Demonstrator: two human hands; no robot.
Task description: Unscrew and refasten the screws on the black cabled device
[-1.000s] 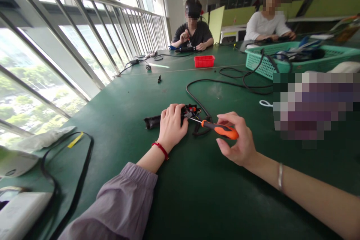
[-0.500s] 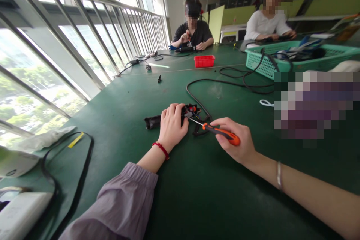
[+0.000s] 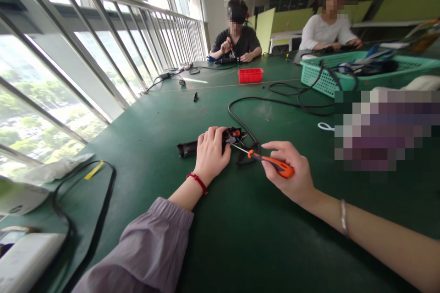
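Observation:
My left hand point(image 3: 211, 151) is closed over a black tube-shaped electrical device point(image 3: 187, 148), pressing it to the table. The device's right end is opened up, with red parts and thin coloured wires exposed; its middle is hidden under my fingers. In my right hand point(image 3: 290, 171) is a screwdriver point(image 3: 280, 167) with an orange and black handle, gripped between thumb and fingers. Its thin shaft points left, and the tip meets the opened end beside my left thumb. Exactly what the tip touches is too small to make out.
A black cord point(image 3: 240, 100) curves from the device toward a green basket point(image 3: 318, 78) of tools. Farther back stands a red box point(image 3: 250, 75). A small black piece point(image 3: 195, 97) lies mid-table. Two people sit opposite. At left are a black strap point(image 3: 109, 187) and a white box point(image 3: 32, 256).
My right index finger has lifted slightly off the screwdriver handle. The tip stays at the device's opened end, and my left hand keeps its hold.

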